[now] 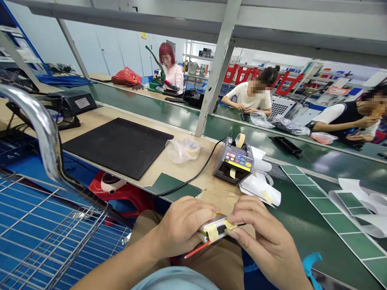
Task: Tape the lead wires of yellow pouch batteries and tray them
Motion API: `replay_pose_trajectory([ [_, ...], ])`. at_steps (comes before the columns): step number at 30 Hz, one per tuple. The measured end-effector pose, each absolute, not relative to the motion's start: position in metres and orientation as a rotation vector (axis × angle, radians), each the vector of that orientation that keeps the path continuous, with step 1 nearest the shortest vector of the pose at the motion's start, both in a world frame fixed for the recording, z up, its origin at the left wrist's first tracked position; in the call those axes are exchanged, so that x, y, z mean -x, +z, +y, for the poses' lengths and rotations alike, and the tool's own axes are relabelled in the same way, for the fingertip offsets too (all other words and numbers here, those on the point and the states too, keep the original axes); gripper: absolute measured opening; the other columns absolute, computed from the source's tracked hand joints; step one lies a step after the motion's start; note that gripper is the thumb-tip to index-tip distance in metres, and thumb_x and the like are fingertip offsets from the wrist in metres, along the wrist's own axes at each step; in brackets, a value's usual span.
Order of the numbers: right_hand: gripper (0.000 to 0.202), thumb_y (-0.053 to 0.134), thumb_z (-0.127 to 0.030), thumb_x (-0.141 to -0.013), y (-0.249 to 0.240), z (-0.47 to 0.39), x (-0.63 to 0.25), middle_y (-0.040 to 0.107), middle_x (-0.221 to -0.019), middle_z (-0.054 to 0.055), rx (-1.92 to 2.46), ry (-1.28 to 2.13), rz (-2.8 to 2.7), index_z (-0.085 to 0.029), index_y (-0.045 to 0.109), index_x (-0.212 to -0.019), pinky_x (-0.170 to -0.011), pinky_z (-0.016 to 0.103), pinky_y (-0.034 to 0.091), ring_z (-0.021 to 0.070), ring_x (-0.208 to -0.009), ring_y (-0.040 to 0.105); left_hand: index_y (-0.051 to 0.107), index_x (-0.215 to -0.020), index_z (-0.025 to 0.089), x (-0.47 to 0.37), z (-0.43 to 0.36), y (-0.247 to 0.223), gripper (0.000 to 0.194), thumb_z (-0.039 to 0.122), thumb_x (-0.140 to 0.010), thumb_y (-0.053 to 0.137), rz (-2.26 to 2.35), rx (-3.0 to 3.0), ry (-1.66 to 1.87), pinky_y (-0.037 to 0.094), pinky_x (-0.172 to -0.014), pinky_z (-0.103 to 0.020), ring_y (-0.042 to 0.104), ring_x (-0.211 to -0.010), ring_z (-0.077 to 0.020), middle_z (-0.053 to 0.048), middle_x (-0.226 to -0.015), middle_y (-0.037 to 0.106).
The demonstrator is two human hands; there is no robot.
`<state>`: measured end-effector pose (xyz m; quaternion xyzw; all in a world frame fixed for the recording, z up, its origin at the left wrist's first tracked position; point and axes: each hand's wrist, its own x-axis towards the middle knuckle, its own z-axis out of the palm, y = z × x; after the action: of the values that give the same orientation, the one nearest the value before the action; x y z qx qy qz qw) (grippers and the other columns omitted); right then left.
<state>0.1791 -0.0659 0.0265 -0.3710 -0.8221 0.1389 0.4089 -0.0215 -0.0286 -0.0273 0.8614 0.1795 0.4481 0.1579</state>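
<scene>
Nearest: pale-blue cloth (175, 278) at waist, then brown fabric trousers (229, 257), both on near side of landmark, boxy grey tape dispenser (236, 159) with coloured buttons. Held above lap, nearer than dispenser and slightly left of it: flat silver rectangular pack (216, 222) bearing pale-yellow tape strips (212, 233). Gripped at its left end by curled left hand (184, 223); pinched at its right end, over one strip, between thumb and fingers of right hand (263, 229). Protruding from near side of pack: thin red wire (198, 249). Around right wrist: bright-blue band (311, 266).

Well left of dispenser, on near side: silver wire-mesh cart (60, 229) and thick bent chrome tube (48, 137). Left of and below dispenser: red plastic stool (142, 201).

Hanging from dispenser front: short pale-yellow tape end (232, 173). Just right of dispenser: loose white papers (260, 187). Farther right: row of dark-green rectangular panels (335, 221). Near dispenser, left: crumpled clear plastic bag (178, 152); farther left, large flat black sheet (121, 145).

Beyond dispenser, right: long black tray (286, 146). Farther beyond, left: co-worker in pale-pink top (177, 76) at green metal press (157, 83). Beyond, right: co-worker in cream top (250, 94); farther right, co-worker in black-and-white top (335, 119).
</scene>
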Motion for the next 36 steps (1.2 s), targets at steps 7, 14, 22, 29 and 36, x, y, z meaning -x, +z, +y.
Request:
replay_pose_trajectory([
  [7, 0.015, 0.056, -0.008, -0.083, 0.036, -0.067, -0.183, 0.061, -0.079, 0.005, 0.925, 0.2, -2.146, -0.018, 0.063, -0.091, -0.069, 0.034, 0.049, 0.0175, -0.077, 0.055, 0.054, -0.106, 0.02, 0.021, -0.036, -0.016, 0.027, 0.02, -0.081, 0.063, 0.71, -2.233, 1.091, 0.046, -0.077, -0.027, 0.065, -0.086, -0.0187, -0.005, -0.1, 0.07],
  [14, 0.02, 0.055, -0.008, -0.084, 0.045, -0.064, -0.185, 0.066, -0.087, 0.006, 0.926, -0.108, -2.3, -0.019, 0.062, -0.099, -0.076, 0.039, 0.046, 0.0195, -0.084, 0.057, 0.058, -0.094, 0.019, 0.02, -0.042, -0.002, 0.026, 0.023, -0.073, 0.072, 0.864, -1.792, 0.834, 0.044, -0.069, -0.022, 0.057, -0.074, -0.015, 0.001, -0.082, 0.062],
  [22, 0.025, 0.054, -0.008, -0.082, 0.051, -0.073, -0.176, 0.068, -0.094, 0.01, 0.817, -0.383, -2.527, -0.009, 0.063, -0.106, -0.082, 0.044, 0.047, 0.0238, -0.091, 0.059, 0.06, -0.091, 0.017, 0.02, -0.047, -0.001, 0.029, 0.014, -0.066, 0.073, 0.822, -1.389, 0.862, 0.041, -0.061, -0.018, 0.05, -0.068, -0.0108, 0.004, -0.077, 0.057],
  [29, 0.026, 0.056, -0.01, -0.081, 0.031, -0.069, -0.172, 0.067, -0.095, 0.009, 0.912, -0.123, -2.239, -0.015, 0.061, -0.107, -0.075, 0.034, 0.054, 0.0208, -0.088, 0.063, 0.058, -0.092, 0.016, 0.015, -0.047, -0.009, 0.029, 0.018, -0.067, 0.073, 0.857, -1.418, 0.953, 0.046, -0.066, -0.021, 0.057, -0.072, -0.0141, 0.0, -0.082, 0.062],
  [36, 0.039, 0.06, -0.024, -0.085, 0.012, -0.066, -0.185, 0.061, -0.101, 0.009, 1.03, 0.287, -1.907, -0.02, 0.05, -0.121, -0.079, 0.031, 0.053, 0.0198, -0.092, 0.061, 0.061, -0.099, 0.02, 0.02, -0.035, -0.004, 0.022, 0.023, -0.078, 0.068, 0.85, -1.964, 0.986, 0.048, -0.078, -0.028, 0.062, -0.091, -0.0211, -0.005, -0.099, 0.068],
])
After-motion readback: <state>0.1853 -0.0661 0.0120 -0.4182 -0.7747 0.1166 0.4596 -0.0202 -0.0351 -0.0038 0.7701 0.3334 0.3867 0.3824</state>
